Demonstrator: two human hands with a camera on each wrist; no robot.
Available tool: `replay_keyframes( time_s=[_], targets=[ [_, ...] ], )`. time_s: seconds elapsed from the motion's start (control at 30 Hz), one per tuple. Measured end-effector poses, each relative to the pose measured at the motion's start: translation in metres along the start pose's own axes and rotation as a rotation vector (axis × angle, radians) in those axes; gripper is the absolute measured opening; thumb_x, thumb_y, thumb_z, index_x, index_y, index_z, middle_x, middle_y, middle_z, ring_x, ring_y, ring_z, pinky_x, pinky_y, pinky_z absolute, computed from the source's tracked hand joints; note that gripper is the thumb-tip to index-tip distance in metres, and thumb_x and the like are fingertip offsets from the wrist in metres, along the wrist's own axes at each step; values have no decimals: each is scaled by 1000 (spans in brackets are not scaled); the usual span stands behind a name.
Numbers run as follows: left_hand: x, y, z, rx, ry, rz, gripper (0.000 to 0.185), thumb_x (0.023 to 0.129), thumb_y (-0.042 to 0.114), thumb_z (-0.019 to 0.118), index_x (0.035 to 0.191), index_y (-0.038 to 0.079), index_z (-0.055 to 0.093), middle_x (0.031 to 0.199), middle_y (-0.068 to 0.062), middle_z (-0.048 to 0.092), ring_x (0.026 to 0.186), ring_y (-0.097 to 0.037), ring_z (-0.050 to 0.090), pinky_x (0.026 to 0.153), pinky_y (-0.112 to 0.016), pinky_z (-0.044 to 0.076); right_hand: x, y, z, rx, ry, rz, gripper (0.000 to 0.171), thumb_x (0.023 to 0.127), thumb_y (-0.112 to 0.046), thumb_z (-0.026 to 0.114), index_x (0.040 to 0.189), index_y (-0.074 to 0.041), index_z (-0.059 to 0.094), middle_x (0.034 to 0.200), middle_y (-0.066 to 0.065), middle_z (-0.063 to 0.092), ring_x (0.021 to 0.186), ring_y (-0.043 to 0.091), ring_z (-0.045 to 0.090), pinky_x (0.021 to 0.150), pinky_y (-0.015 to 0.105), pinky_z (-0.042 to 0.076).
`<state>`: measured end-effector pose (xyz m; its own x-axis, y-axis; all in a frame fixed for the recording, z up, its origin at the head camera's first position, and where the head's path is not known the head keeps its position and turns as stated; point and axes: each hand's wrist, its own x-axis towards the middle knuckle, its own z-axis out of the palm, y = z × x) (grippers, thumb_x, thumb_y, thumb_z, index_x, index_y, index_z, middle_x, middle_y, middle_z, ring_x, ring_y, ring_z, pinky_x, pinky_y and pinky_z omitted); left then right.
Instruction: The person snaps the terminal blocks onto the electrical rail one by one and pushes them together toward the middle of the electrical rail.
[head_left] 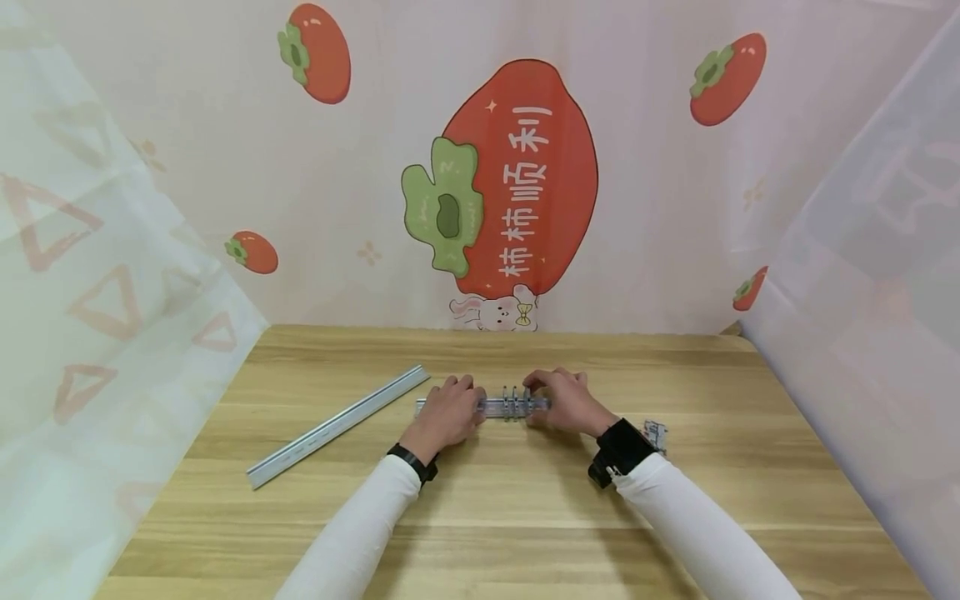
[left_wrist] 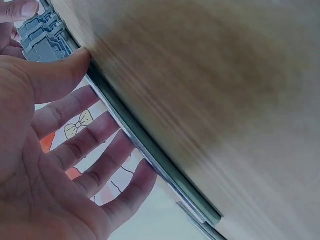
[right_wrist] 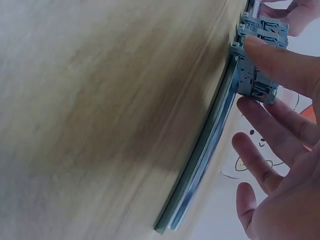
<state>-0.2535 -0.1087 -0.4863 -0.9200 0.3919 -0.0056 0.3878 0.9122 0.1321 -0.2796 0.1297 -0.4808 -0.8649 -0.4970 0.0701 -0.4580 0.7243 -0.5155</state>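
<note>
While both hands work near the middle of the worktop (head_left: 525, 517), we see a short metal rail (head_left: 491, 406) lying flat there, running left to right, with a small cluster of grey terminal blocks (head_left: 513, 402) clipped on it between the hands. The left hand (head_left: 447, 414) holds the rail's left part: its thumb presses the near edge and its fingers reach loosely over the far side. The right hand (head_left: 566, 402) does the same on the right part, thumb against the grey blocks and fingers extended beyond the rail. A second, longer rail (head_left: 339, 424) lies slanted towards the worktop's left edge, well apart from the hands. Just behind the right wrist sits a small object (head_left: 655, 433) we cannot make out.
</note>
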Motion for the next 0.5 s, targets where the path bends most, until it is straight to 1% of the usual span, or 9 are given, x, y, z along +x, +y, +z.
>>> replay_keyframes(
  time_s=[0.17,0.33,0.5],
  targets=[
    [0,2,-2,0,-7,-13,34,98,31,69,128,14,68,119,-9,59,112,-30,55,89,-52,49,-2,0,-5,-52,-29,0,61,77,-20,91,129,-5,64,111,5,71,108,28,55,93,55,24],
    [1,9,-5,-19,-29,-28,37,98,30,68,132,14,65,123,-10,58,118,-33,53,95,-57,44,-1,1,-11,-128,-77,20,54,77,-23,91,124,-6,69,108,3,68,110,30,57,91,54,28],
    [5,20,-10,-30,-41,-34,39,97,30,69,132,14,65,124,-11,58,119,-33,52,97,-58,42,4,-1,-14,-161,-104,17,48,76,-21,92,117,-7,72,104,3,69,107,30,60,88,54,28]
  ],
)
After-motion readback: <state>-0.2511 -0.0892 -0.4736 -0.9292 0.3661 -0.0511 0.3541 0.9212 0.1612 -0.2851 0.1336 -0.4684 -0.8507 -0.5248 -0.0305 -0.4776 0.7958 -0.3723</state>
